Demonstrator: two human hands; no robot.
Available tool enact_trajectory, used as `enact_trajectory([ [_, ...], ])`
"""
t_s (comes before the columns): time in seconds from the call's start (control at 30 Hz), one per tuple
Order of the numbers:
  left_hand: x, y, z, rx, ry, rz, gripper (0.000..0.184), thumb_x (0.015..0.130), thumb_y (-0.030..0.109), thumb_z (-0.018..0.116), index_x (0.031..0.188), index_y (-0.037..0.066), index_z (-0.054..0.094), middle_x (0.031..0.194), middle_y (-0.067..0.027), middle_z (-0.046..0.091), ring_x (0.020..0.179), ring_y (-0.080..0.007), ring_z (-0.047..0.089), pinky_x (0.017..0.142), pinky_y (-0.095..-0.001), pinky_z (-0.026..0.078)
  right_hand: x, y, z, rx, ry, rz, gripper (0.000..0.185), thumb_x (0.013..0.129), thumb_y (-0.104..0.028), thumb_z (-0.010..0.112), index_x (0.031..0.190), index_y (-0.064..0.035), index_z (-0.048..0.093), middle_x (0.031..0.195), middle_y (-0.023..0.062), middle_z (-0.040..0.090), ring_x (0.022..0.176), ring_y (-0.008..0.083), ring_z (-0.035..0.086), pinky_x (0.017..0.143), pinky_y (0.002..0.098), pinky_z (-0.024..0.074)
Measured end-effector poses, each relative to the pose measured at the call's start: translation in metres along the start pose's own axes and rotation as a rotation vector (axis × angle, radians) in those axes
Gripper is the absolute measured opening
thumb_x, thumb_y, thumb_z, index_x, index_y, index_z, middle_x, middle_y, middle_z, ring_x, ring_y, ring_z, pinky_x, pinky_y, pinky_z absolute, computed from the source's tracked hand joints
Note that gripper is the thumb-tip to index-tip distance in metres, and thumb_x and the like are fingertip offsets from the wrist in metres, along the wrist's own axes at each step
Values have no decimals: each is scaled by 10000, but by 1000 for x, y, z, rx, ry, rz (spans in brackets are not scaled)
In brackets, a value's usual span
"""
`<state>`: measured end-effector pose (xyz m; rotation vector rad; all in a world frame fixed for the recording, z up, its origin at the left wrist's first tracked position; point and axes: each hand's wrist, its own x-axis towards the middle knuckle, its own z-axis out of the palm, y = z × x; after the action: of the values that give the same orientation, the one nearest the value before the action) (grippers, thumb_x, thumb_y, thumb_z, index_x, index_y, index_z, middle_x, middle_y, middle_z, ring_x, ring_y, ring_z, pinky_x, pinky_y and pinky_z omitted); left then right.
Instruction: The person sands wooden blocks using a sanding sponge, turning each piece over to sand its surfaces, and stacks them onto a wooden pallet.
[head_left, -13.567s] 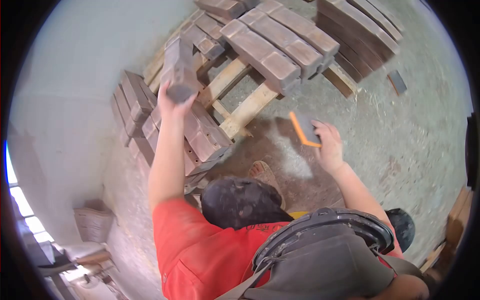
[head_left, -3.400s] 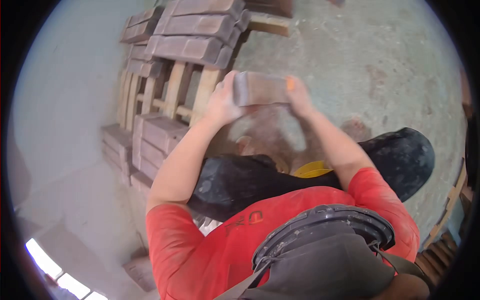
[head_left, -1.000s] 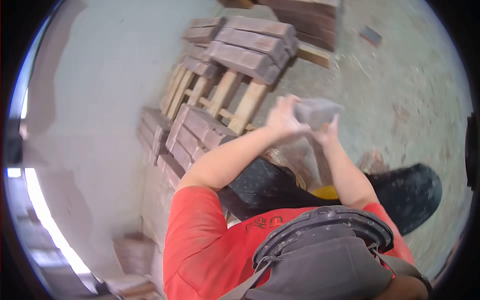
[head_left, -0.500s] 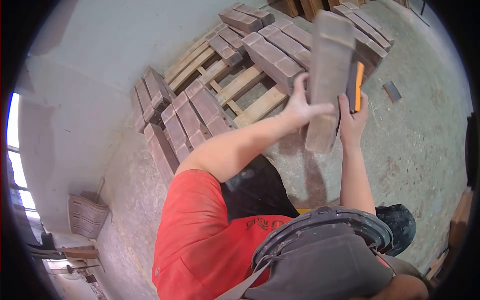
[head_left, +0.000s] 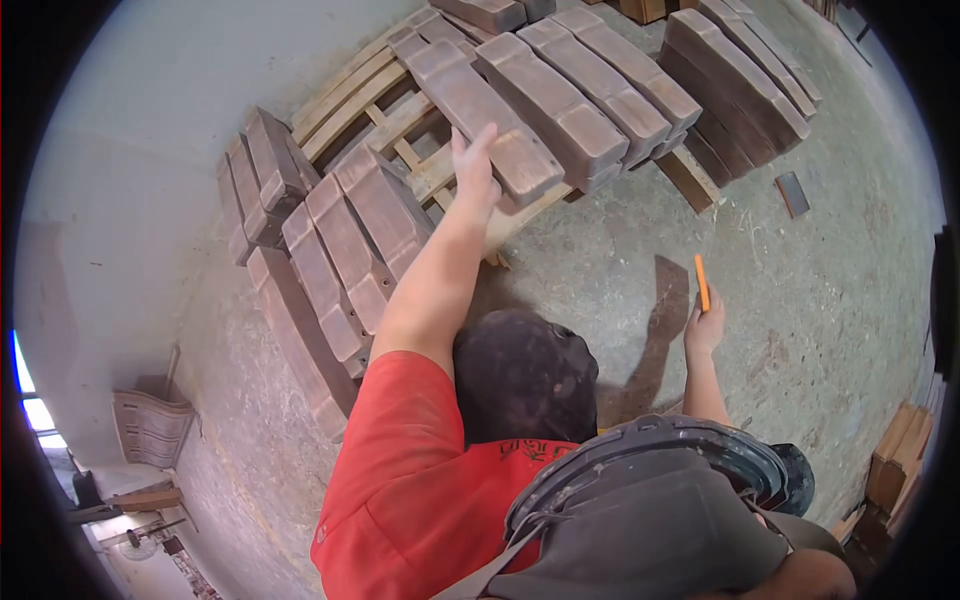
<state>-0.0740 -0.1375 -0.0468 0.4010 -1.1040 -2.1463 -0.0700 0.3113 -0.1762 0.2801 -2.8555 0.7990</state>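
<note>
Head view showed the left hand (head_left: pixel 475 175) against the side of a long brown block (head_left: pixel 470 85), near its closer end, digits spread; whether that grip was bearing any weight, I could not tell. The block lay over the slatted wooden pallet (head_left: pixel 528 217), just beside a row of similar blocks (head_left: pixel 560 110). Steering from one end, as here, seemed to call for slow, level handling, since corners could chip against the neighbouring row and fingertips could be pinched. The right grip (head_left: pixel 707 325) was clasped around an orange piece (head_left: pixel 702 283), sensibly held well apart from the block.
</note>
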Motion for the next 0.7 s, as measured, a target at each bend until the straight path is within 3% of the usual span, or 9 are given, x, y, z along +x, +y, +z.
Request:
enact_trajectory([
  [0.13, -6, -49, -19, 8, 244, -201, 921, 828, 75, 693, 1534, 43, 102, 1461, -107, 396, 1290, -272, 428, 1072, -402, 346, -4, 6, 10, -44, -174, 64, 391, 902, -148, 558, 1291, -120, 523, 1174, 162, 581, 1098, 382, 546, 905, 457, 461],
  [0.23, -4, -73, -22, 32, 304, -273, 824, 862, 98, 662, 1517, 27, 167, 1436, -114, 430, 1269, -259, 452, 1062, -384, 353, 0, 10, 17, -42, -223, 107, 399, 905, -170, 562, 1299, -137, 518, 1206, 164, 567, 1111, 380, 541, 920, 457, 456],
  [0.33, 5, -85, -39, 341, 280, -280, 640, 848, 105, 640, 1426, 0, 383, 1289, -140, 571, 1188, -256, 534, 1021, -367, 386, 3, 15, 28, -76, -228, 115, 403, 904, -184, 569, 1302, -140, 519, 1216, 163, 562, 1128, 387, 529, 923, 457, 454],
  [0.4, 22, -88, -62, 1132, 90, -271, 465, 801, 126, 627, 1240, -15, 573, 1100, -183, 670, 1090, -313, 611, 974, -381, 427, 6, 18, 41, -69, -187, 81, 422, 892, -186, 583, 1306, -137, 518, 1218, 156, 561, 1130, 384, 525, 929, 455, 451],
  [0.43, 28, -85, -62, 1108, 146, -247, 428, 738, 160, 636, 1128, -16, 636, 1017, -226, 685, 1041, -388, 624, 949, -427, 446, 8, 13, 47, -68, -135, 48, 440, 880, -188, 596, 1310, -134, 517, 1220, 148, 561, 1133, 381, 522, 935, 453, 448],
  [0.53, 62, -54, -51, 840, 224, -82, 477, 728, 183, 647, 1156, -24, 611, 1072, -256, 661, 1070, -411, 605, 950, -429, 453, 16, -9, 57, -135, -34, -86, 481, 827, -167, 633, 1294, -126, 524, 1207, 123, 567, 1135, 350, 523, 965, 469, 420],
  [0.6, 110, -57, -69, 1135, 470, 100, 502, 726, 165, 642, 1181, -38, 582, 1102, -257, 652, 1061, -397, 617, 927, -411, 473, 16, -12, 74, -190, -116, -144, 513, 785, -156, 659, 1280, -128, 529, 1220, 111, 557, 1155, 337, 509, 990, 479, 392],
  [0.67, 154, -42, -90, 1062, 380, 14, 610, 712, 68, 692, 1272, -60, 490, 1041, -187, 621, 930, -258, 620, 756, -345, 504, 18, -16, 89, -245, -182, -206, 546, 743, -144, 685, 1267, -130, 534, 1234, 99, 548, 1176, 323, 494, 1014, 489, 364],
  [0.7, 144, -20, -63, 1047, 448, -82, 597, 690, 169, 681, 1208, -73, 513, 1206, -288, 579, 1132, -399, 570, 967, -411, 450, 14, -20, 98, -240, -182, -145, 567, 712, -137, 701, 1255, -128, 537, 1254, 105, 528, 1201, 326, 472, 1031, 492, 339],
])
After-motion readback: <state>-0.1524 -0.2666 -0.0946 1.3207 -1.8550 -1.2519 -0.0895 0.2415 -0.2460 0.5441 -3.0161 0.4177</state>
